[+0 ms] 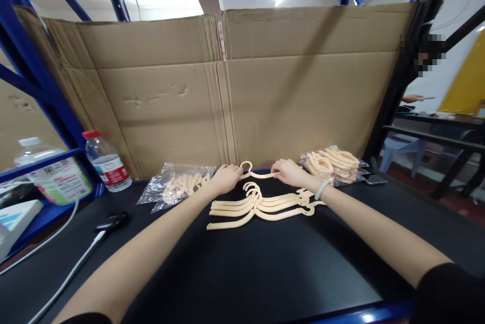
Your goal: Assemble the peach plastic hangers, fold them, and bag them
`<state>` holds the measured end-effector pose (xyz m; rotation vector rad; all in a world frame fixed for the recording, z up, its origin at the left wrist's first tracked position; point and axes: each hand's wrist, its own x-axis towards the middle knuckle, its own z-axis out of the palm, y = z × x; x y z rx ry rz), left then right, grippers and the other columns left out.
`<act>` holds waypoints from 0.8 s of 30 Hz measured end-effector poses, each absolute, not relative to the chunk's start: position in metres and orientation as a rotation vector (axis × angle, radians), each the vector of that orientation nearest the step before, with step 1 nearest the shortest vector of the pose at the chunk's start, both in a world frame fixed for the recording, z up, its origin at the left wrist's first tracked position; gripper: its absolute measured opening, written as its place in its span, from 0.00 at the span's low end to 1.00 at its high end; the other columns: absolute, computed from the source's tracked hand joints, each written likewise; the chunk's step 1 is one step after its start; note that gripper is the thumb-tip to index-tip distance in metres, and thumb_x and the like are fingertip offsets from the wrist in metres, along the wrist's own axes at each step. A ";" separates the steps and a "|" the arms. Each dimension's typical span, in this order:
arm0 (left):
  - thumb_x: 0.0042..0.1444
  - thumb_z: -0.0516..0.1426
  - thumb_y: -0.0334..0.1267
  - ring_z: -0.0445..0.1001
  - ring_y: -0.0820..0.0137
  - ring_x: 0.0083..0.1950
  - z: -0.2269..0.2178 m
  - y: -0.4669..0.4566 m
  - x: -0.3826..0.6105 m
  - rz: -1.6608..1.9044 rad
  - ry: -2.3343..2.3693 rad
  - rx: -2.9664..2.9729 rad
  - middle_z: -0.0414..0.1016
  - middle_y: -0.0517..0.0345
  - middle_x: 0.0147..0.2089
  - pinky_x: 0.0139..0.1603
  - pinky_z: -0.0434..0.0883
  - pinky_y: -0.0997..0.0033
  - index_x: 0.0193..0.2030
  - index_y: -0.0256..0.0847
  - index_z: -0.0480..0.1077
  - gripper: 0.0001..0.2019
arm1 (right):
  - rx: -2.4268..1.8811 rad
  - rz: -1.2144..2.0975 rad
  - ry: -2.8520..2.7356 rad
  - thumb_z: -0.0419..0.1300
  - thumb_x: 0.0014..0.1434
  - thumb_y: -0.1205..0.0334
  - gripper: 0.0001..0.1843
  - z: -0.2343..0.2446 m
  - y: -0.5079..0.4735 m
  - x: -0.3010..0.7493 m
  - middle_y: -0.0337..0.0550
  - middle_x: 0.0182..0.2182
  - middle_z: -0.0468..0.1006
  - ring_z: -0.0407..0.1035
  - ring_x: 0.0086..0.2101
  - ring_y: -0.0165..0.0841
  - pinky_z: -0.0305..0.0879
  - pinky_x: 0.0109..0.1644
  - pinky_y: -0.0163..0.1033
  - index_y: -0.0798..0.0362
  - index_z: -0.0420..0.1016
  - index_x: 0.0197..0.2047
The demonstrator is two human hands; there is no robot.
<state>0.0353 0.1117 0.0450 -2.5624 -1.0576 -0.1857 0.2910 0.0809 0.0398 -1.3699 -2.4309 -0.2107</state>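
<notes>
A cream-coloured clothes hanger is stretched between my two hands near the cardboard wall, its hook pointing up. My left hand is closed on its left end, and my right hand pinches the right end. Just in front, several more cream hangers lie overlapping on the black table, hooks toward the back. Beside my left hand is a clear plastic bag with cream hanger parts in it. To the right of my right hand lies another clear bag filled with similar pieces.
Cardboard walls off the back of the black table. On the left stand a red-capped bottle and a black device with a white cable. A phone lies at right. Another person's hand shows in the right background.
</notes>
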 end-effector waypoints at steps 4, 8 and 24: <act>0.68 0.48 0.36 0.77 0.64 0.39 0.072 0.093 0.022 -0.312 -1.076 -2.520 0.77 0.52 0.37 0.46 0.71 0.57 0.46 0.34 0.68 0.10 | -1.232 -0.219 -2.337 0.57 0.63 0.67 0.05 0.060 0.066 0.299 0.45 0.36 0.79 0.72 0.35 0.34 0.64 0.41 0.38 0.54 0.75 0.38; 0.68 0.46 0.38 0.76 0.61 0.41 0.081 0.058 0.004 -0.473 -1.092 -2.497 0.77 0.50 0.40 0.42 0.70 0.61 0.46 0.38 0.66 0.11 | -1.134 -0.206 -2.289 0.55 0.65 0.63 0.06 0.071 0.047 0.310 0.43 0.38 0.78 0.72 0.36 0.32 0.65 0.41 0.36 0.53 0.73 0.41; 0.64 0.45 0.29 0.75 0.63 0.48 0.024 0.011 -0.012 -1.008 -1.008 -2.648 0.75 0.48 0.46 0.48 0.73 0.61 0.54 0.40 0.63 0.15 | -1.341 -0.608 -2.431 0.53 0.58 0.76 0.17 0.010 0.070 0.373 0.51 0.42 0.77 0.64 0.46 0.44 0.58 0.49 0.48 0.51 0.79 0.40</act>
